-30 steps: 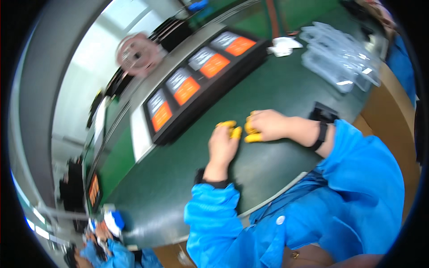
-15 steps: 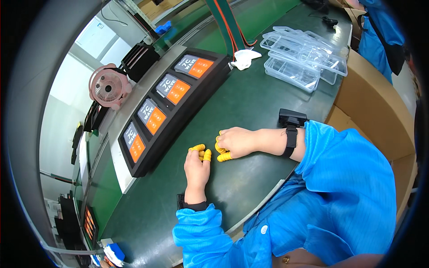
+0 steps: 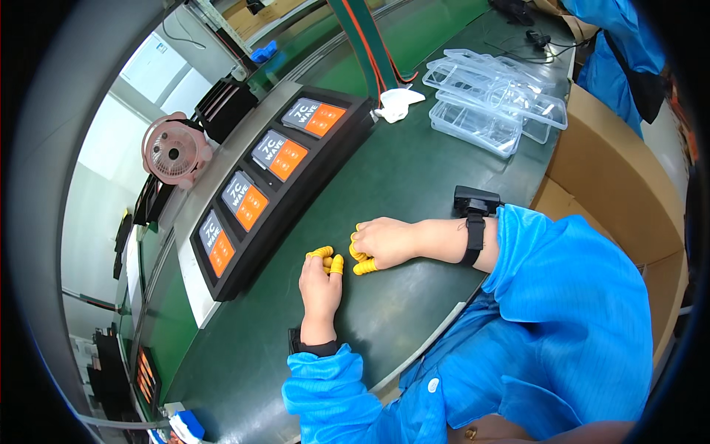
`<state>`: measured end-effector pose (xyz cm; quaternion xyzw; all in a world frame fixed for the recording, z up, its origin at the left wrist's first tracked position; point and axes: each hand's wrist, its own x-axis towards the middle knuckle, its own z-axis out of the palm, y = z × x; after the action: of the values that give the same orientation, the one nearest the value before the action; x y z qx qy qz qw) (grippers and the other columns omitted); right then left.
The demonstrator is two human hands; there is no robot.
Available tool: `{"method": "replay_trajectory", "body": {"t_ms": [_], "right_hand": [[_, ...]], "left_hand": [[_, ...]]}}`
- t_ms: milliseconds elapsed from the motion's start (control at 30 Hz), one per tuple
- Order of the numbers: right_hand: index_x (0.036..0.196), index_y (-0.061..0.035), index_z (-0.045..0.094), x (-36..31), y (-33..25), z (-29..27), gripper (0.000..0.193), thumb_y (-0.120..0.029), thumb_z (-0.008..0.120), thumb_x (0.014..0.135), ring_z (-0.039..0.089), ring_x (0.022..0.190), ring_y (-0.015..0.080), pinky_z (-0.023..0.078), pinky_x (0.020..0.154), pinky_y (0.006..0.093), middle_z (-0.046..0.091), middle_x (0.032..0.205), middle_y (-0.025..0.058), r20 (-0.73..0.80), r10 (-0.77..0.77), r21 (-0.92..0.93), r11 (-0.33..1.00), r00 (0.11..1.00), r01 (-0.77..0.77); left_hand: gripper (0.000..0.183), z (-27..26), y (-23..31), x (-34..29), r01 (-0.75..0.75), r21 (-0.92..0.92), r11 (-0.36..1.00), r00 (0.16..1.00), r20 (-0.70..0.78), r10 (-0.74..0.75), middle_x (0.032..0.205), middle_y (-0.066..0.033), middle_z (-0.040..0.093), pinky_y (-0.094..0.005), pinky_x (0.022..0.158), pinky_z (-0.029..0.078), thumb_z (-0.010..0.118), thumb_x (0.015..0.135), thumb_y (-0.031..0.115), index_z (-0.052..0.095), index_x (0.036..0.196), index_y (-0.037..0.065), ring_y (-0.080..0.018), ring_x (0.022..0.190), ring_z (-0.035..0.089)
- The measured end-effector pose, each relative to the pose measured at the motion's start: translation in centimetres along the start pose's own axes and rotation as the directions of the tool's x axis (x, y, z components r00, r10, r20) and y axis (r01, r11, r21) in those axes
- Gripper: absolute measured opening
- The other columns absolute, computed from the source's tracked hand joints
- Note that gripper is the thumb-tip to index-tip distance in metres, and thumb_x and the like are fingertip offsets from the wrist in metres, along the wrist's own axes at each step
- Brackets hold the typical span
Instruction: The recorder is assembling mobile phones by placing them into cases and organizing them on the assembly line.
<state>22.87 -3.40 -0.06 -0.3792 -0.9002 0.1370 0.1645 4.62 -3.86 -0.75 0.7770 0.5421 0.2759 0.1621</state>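
My left hand rests on the green work surface, its fingers loosely bent and the thumb a little apart. Just to the right, my right hand lies palm down with fingers curled under and the thumb held off them. Yellow finger cots cover the fingertips of both hands. A small gap separates the two hands, and nothing shows in either. Left of them is a long black tray with a row of several grey-and-orange flat packs in its recesses.
Clear plastic divided boxes are stacked at the far right. A white crumpled piece lies by the tray's far end. An open cardboard box stands at the right edge. A pink fan is beyond the tray. Another person's blue sleeve shows top right.
The whole view has shifted slightly, with things appearing a little further left. Both hands keep the same pose over the surface, and the tray and boxes have not moved.
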Motion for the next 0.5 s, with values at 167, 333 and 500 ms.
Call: {"method": "replay_trajectory", "body": {"t_ms": [167,333,500], "right_hand": [[0.071,-0.0050,0.059,0.0,0.2,0.5,0.032,-0.037,0.057,0.073,0.053,0.081,0.0273,0.044,0.073,0.0353,0.059,0.080,0.0117,-0.058,-0.024,0.007,1.000,0.998,0.024],[0.067,-0.0039,0.057,0.4,-0.2,0.5,0.031,-0.034,0.057,0.073,0.054,0.078,0.0286,0.043,0.073,0.0363,0.058,0.076,0.0127,-0.048,-0.033,0.056,0.998,0.998,0.036],[0.074,-0.0043,0.059,0.2,0.1,0.1,0.027,-0.031,0.056,0.073,0.054,0.083,0.0279,0.044,0.072,0.0366,0.059,0.083,0.0117,0.010,-0.005,0.025,1.000,1.000,0.004]], "left_hand": [[0.020,-0.1,-0.1,0.0,-0.078,0.001,0.997,0.996,-0.030,0.078,0.083,-0.0136,0.054,-0.0350,0.067,0.044,0.058,0.074,0.012,0.055,0.089,0.000,-0.0294,0.075,0.054],[0.018,-0.5,0.0,-0.3,-0.055,-0.016,0.998,0.998,-0.026,0.054,0.083,-0.0128,0.054,-0.0329,0.067,0.044,0.057,0.074,0.009,0.055,0.089,-0.001,-0.0267,0.074,0.055],[0.017,-0.2,0.2,0.0,-0.045,-0.027,0.999,0.999,-0.012,0.045,0.082,-0.0123,0.054,-0.0323,0.066,0.044,0.056,0.074,0.006,0.055,0.089,-0.001,-0.0260,0.072,0.055]]}}
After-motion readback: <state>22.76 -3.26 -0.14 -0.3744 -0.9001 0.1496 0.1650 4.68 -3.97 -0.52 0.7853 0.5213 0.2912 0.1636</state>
